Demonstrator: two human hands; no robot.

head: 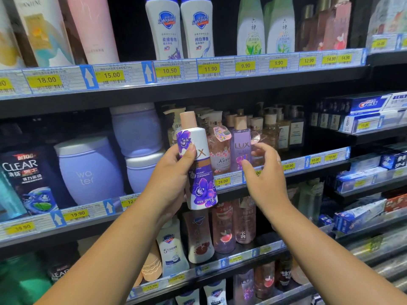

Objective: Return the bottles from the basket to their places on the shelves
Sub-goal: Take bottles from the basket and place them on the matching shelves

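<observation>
My left hand [174, 172] grips a white LUX bottle [198, 164] with purple flowers and a pink cap, held upright in front of the middle shelf [295, 166]. My right hand [263, 170] hovers just right of it with fingers spread and slightly bent, holding nothing. Its fingertips are close to a translucent purple LUX bottle [241, 146] standing on that shelf; I cannot tell if they touch it. Beside that one stands a pink Kustie bottle [220, 148]. No basket is in view.
Lavender tubs [88, 170] and a dark CLEAR pack [26, 177] fill the middle shelf's left. Safeguard bottles [180, 29] stand on the shelf above. More bottles [222, 227] crowd the shelf below. Toothpaste boxes [363, 104] line the right unit.
</observation>
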